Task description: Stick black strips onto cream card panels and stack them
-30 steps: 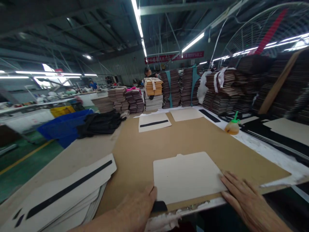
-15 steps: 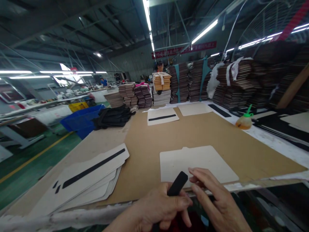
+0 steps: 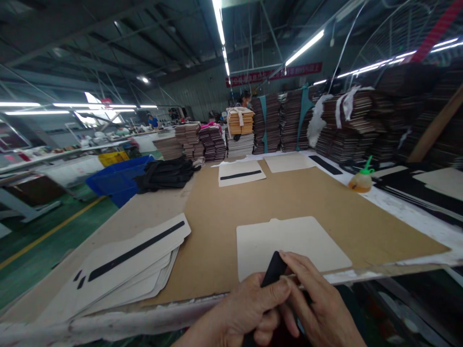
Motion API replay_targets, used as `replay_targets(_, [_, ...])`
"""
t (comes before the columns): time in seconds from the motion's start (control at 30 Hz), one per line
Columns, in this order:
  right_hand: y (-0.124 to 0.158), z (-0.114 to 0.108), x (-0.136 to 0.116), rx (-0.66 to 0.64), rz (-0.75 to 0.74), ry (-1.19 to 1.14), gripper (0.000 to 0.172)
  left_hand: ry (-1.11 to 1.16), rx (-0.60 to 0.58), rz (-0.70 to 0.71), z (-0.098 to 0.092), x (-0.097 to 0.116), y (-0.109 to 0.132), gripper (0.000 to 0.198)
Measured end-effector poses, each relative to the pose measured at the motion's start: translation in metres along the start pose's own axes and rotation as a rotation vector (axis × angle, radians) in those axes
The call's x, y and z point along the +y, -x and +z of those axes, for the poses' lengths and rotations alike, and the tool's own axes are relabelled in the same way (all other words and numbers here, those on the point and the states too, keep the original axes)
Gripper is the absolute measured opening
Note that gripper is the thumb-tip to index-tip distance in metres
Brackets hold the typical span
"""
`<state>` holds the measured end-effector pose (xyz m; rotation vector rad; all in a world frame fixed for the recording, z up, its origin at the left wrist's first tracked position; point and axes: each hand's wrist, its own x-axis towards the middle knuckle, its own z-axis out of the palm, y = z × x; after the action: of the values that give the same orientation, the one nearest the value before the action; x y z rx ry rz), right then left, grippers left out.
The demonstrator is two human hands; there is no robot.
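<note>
My left hand (image 3: 249, 306) is closed around a black strip (image 3: 274, 270) at the table's front edge; its upper end sticks up past my thumb and a dark end shows below the hand. My right hand (image 3: 320, 301) is at the strip's upper right edge, its fingers pinching there, close to my left thumb. Just behind both hands lies a bare cream panel (image 3: 292, 238) with rounded corners, flat on the brown board (image 3: 289, 197). To the left is a fanned stack of cream panels (image 3: 154, 270); the top one carries a long black strip and two short dark pieces.
At the back lie a cream panel with a black strip (image 3: 242, 179), another cream panel (image 3: 289, 163) and a loose black strip (image 3: 324, 165). A squeeze bottle (image 3: 360, 182) with a green nozzle stands right. Black fabric (image 3: 166, 173) and a blue bin (image 3: 119, 180) are left. Tall stacks (image 3: 267, 125) rise behind.
My right fingers have closed in from beside the strip onto its upper edge, and the strip now stands steeper. The view has shifted slightly.
</note>
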<state>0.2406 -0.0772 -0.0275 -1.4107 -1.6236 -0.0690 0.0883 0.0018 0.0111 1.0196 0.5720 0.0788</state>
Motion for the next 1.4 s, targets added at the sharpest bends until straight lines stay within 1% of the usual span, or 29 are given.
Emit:
replay_targets(0.07, [0.000,-0.001,0.001,-0.009,0.058,-0.041,0.032,-0.018,-0.022,-0.016,-0.001,-0.003,-0.002,0.070])
replay_targets(0.13, [-0.001,-0.003,0.002,-0.025,0.097,-0.084,0.028,-0.016,-0.021,-0.077,-0.002,-0.005,-0.004,0.087])
replay_targets(0.17, [-0.002,-0.004,0.002,-0.032,0.110,-0.106,0.027,-0.014,-0.009,-0.104,-0.002,-0.005,-0.005,0.091])
replay_targets(0.27, [-0.004,-0.007,0.002,-0.046,0.147,-0.176,0.024,-0.019,0.059,-0.114,-0.001,-0.005,-0.006,0.086])
replay_targets(0.4, [-0.004,-0.010,-0.001,-0.075,0.221,-0.297,0.018,-0.043,0.090,-0.092,0.000,-0.004,-0.006,0.079])
replay_targets(0.5, [-0.003,-0.010,-0.003,-0.073,0.232,-0.361,0.023,-0.075,0.146,-0.065,0.000,-0.005,-0.006,0.074])
replay_targets(0.6, [-0.004,-0.010,-0.002,-0.030,0.156,-0.309,0.030,-0.132,0.215,-0.018,-0.001,-0.006,-0.008,0.073])
replay_targets(0.67, [-0.005,-0.009,-0.001,-0.012,0.119,-0.272,0.030,-0.146,0.246,0.000,0.000,-0.006,-0.008,0.072])
replay_targets(0.83, [-0.003,-0.010,0.001,-0.021,0.096,-0.241,0.026,-0.107,0.309,-0.028,0.004,-0.005,-0.011,0.067])
replay_targets(0.9, [-0.002,-0.010,0.002,-0.023,0.086,-0.231,0.023,-0.088,0.327,-0.037,0.004,-0.006,-0.012,0.068])
replay_targets(0.97, [-0.002,-0.010,0.002,-0.019,0.091,-0.228,0.024,-0.084,0.330,-0.047,0.003,-0.008,-0.014,0.070])
replay_targets(1.07, [-0.002,-0.011,0.002,-0.027,0.095,-0.219,0.030,-0.151,0.344,-0.060,0.001,-0.011,-0.017,0.073])
replay_targets(1.17, [-0.002,-0.011,0.002,-0.032,0.103,-0.206,0.023,-0.241,0.381,-0.062,0.002,-0.010,-0.018,0.074])
replay_targets(1.23, [-0.003,-0.012,0.001,-0.011,0.131,-0.221,0.021,-0.307,0.401,-0.040,0.005,-0.008,-0.017,0.074])
replay_targets(1.33, [-0.004,-0.013,0.000,0.008,0.143,-0.235,0.028,-0.406,0.428,0.016,0.010,-0.004,-0.014,0.075])
replay_targets(1.4, [-0.004,-0.013,0.001,0.006,0.114,-0.210,0.030,-0.421,0.439,0.013,0.011,-0.003,-0.014,0.076])
